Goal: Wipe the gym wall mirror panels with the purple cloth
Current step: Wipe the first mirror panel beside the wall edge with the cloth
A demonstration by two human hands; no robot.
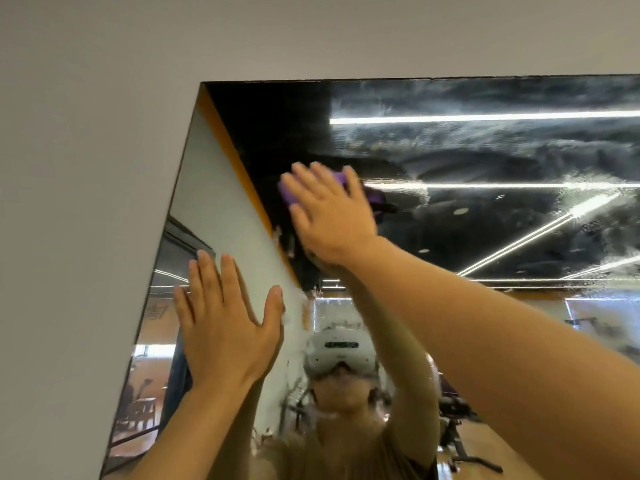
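Grey wall on the left, wall mirror streaked with smears. High near the mirror's upper left corner, right hand flat, fingers straight, pressing purple cloth to the glass. Lower left, left hand open, palm on the mirror.

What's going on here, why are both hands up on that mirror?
A person is cleaning a wall mirror. The right hand presses a purple cloth flat against the glass near its top left corner, while the left hand rests open on the mirror lower down. Smeary streaks show to the right.
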